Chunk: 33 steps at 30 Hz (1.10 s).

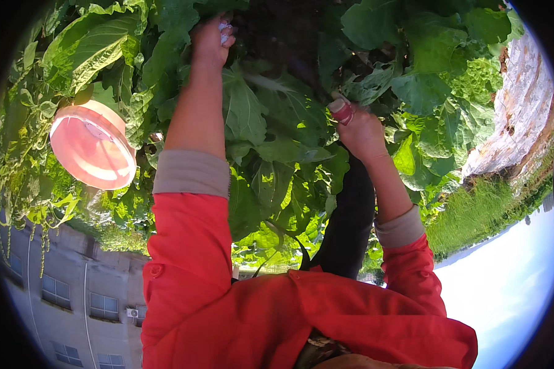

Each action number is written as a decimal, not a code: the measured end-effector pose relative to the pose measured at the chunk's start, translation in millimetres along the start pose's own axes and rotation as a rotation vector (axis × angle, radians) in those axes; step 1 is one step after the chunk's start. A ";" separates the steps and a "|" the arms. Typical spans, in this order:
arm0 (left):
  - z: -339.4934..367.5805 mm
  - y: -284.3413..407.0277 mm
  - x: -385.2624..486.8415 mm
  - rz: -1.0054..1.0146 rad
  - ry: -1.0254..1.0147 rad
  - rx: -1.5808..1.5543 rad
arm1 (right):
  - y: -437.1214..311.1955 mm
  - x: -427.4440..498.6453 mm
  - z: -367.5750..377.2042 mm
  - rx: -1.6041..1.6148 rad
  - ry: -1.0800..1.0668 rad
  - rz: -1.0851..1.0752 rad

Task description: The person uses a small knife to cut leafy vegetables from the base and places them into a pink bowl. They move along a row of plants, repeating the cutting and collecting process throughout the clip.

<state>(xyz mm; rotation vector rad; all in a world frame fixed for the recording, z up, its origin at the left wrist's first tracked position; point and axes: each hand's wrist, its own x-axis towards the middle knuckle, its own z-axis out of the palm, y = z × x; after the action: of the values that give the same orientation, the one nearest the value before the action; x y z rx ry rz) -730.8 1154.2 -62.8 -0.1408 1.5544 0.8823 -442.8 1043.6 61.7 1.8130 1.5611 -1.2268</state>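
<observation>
My left hand (214, 39) is closed around some white material (225, 33), part of which shows between the fingers. It is low among broad green leaves at the top of the head view, beside a patch of dark soil (277, 32). My right hand (362, 131) is curled near leafy stems at right of centre. A red band (343, 114) with a pale end shows at its thumb; whether this is a wrapping or something held is unclear. Large leaves (254, 110) of a leafy vegetable fill the space between both hands.
A pink plastic bowl (92, 145) sits among leaves on the left, its opening visible. Whitish sheeting (512, 106) covers ground at right, beside grass (466, 221). One dark trouser leg (351, 212) stands between the plants. A grey building (74, 276) appears upside down.
</observation>
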 end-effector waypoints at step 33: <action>14.2 -0.2 10.1 -0.004 -0.028 0.097 | 54.1 87.4 116.6 0.629 0.185 -0.537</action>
<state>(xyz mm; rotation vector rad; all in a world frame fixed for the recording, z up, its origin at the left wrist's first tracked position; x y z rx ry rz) -721.5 1166.6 -70.8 -0.0613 1.5670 0.8011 -433.4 984.0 -81.5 1.9684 2.0089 -2.0302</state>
